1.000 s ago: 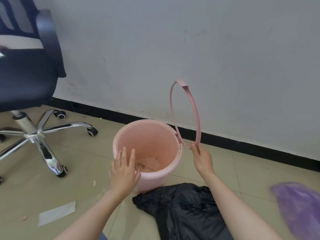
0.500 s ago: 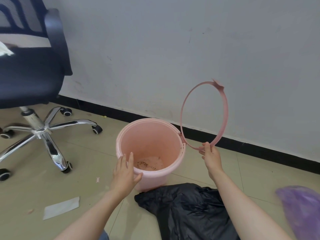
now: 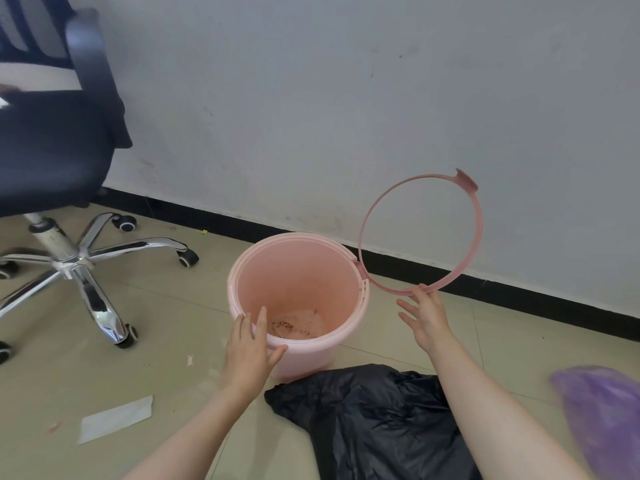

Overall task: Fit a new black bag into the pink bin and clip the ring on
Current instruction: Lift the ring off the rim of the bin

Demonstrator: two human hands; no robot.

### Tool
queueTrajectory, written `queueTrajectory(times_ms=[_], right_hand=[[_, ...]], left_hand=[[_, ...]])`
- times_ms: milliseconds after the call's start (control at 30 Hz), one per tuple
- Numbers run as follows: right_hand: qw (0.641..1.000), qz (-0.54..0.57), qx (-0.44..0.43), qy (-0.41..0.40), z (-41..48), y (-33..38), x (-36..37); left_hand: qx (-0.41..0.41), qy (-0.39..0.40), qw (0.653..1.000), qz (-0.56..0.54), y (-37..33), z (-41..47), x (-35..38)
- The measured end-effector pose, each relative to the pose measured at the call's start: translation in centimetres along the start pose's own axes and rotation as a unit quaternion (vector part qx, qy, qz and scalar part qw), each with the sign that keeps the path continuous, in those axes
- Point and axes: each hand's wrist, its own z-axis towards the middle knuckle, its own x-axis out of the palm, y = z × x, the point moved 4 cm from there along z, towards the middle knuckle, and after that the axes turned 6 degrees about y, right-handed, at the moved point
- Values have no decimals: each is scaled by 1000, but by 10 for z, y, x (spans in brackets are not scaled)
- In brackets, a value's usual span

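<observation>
Loosely, with fingers spread and nothing clasped, my right hand (image 3: 424, 318) touches only the lowest arc of the ring (image 3: 420, 233) with its fingertips, propping it rather than gripping it. My left hand (image 3: 247, 351) is open too, fingers lying over the near rim of the pink bin (image 3: 298, 292) with the thumb against the outside wall, steadying it. That ring is swung up and out to the right, standing nearly upright on its hinge at the bin's right rim, its clip tab at the top. Inside the bin there is no liner, only some dark crumbs on the bottom. A black bag (image 3: 374, 420) lies crumpled on the floor tiles (image 3: 156, 327) just near of the bin, touching or almost touching its base; I judge bagging has not begun. Further out, an office chair (image 3: 52, 161) stands to the far left, a scrap of paper (image 3: 116, 419) lies near left, and something purple and blurred (image 3: 606, 414) sits at the near right edge. My worry is the ring: if my fingertips leave it, it could flop back over the opening or strain the hinge, and the light bin could tip if I let the rim go.
</observation>
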Motion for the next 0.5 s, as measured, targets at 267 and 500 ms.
queueTrajectory(times_ms=[267,500], right_hand=[[999,30,8,11,-1,-3,8],[987,-116,100,49,-27,-48,46]], left_hand=[[-3,-19,998,-61,-15,-7,4],[-19,-26,998,-56,-32,-10,11]])
